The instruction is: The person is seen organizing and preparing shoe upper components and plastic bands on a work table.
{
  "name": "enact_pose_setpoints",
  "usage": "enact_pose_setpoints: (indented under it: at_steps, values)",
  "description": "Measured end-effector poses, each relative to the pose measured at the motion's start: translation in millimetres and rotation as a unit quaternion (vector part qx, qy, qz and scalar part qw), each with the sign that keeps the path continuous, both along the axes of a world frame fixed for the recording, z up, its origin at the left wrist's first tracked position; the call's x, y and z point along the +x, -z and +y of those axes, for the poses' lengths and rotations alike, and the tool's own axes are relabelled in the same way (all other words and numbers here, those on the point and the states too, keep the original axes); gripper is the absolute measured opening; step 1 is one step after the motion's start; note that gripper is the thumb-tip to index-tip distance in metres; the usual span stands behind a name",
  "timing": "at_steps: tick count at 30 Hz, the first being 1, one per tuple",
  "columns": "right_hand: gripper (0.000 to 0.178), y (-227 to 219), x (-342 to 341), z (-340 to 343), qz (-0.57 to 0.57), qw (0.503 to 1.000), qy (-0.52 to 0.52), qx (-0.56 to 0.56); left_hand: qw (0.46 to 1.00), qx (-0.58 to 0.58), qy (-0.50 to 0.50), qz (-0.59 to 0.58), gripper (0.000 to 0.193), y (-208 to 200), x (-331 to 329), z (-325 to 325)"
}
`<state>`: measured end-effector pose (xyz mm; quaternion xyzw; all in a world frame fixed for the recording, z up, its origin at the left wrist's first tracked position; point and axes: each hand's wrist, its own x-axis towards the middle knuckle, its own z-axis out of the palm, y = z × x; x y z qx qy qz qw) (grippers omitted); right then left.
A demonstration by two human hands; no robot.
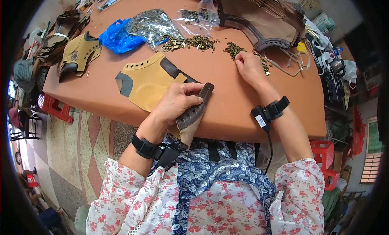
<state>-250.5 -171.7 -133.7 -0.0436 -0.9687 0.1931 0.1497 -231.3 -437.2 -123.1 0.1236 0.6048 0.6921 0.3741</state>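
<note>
My left hand grips a tan boot upper, thumb and fingers closed on its dark brown eyelet strip. That strip is folded up and has a row of holes; a pale lining shows below. The rest of the upper lies flat on the table, with another row of holes along its far edge. My right hand is closed, its fingertips curled at the edge of a pile of small brass-coloured eyelets. Whether an eyelet is between those fingers cannot be seen. More metal pieces lie beside that hand.
Behind the upper are a blue plastic bag, a clear bag of metal pieces and a loose heap of fittings. A second tan upper lies left. Stacked brown uppers fill the far right. Red stools stand beside the orange-brown table.
</note>
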Motion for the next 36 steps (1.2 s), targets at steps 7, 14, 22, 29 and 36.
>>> enact_pose_setpoints:
  at_steps: [7, 14, 22, 29, 36]
  values:
    - [0.015, -4.1, -8.2, -4.7, -0.025, 0.999, -0.008, 0.044, 1.0, -0.004, -0.001, 0.001, 0.036, -4.4, 0.2, -1.0]
    - [0.015, -1.4, -12.5, -4.9, -0.036, 0.995, 0.015, 0.093, 1.0, 0.009, -0.002, -0.008, 0.036, -0.3, -0.7, 1.1]
    - [0.014, 0.3, -3.6, 6.4, -0.018, 1.0, -0.016, 0.017, 1.0, -0.009, -0.006, 0.01, 0.037, -2.0, 1.1, -0.2]
    - [0.014, -1.8, -7.8, 7.1, -0.001, 0.999, -0.028, 0.036, 1.0, 0.003, -0.008, 0.009, 0.036, -0.6, 0.8, 0.5]
    - [0.013, -3.5, -8.5, 8.1, 0.011, 0.998, -0.05, 0.039, 1.0, 0.012, -0.01, 0.004, 0.036, 1.6, 0.4, 2.3]
